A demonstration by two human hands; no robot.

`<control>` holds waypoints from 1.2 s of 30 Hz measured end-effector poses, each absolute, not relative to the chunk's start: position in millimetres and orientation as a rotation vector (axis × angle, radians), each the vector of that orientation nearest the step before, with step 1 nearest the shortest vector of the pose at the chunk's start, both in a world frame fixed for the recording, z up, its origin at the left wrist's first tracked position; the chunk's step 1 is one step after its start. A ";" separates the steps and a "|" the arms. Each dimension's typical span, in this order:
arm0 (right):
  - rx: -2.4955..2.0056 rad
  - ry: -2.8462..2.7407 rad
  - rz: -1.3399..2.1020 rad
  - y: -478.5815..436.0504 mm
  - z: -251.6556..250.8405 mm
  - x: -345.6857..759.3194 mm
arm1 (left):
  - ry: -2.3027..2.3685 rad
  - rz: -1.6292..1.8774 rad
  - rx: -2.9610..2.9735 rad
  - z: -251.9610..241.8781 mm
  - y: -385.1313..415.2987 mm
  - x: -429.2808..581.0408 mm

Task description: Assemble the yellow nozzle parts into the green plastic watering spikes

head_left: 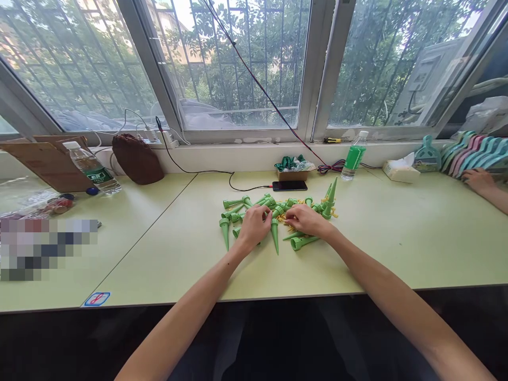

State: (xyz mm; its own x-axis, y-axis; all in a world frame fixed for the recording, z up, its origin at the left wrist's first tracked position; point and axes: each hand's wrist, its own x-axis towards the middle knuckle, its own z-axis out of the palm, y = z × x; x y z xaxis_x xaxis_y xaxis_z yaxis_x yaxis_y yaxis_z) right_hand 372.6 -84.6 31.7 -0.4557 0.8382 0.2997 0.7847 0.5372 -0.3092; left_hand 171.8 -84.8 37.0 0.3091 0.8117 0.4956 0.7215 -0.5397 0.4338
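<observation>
A pile of green plastic cone-shaped spikes with wider collars [224, 230] lies on the pale table in front of me. Small yellow pieces [334, 214] are scattered among them. At the pile's near side, my left hand [256, 225] has its fingers pinched together beside a green spike [275, 238] that points toward me. What the fingertips hold is hidden. My right hand [307, 219] is also closed in a pinch, close to the yellow pieces in the middle. Its grip is too small to make out. Below its wrist lies another spike [301, 243] on its side.
Behind the pile are a phone [290, 186] on a cable and a small cardboard box [293, 173]. Water bottles [354, 156] stand right and lean left [95, 172]. A tissue pack [400, 170] sits farther right, near another person's hand [480, 181] on coloured plastic dustpans [472, 153].
</observation>
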 end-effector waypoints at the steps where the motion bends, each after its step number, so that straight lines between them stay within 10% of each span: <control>1: -1.329 -2.362 0.176 -85.0 32.2 372.4 | 1.424 1.039 2.434 37.2 -85.2 172.1; 36: -1.414 -2.365 0.210 -81.0 23.8 372.8 | 1.216 0.870 2.463 28.7 -79.6 171.0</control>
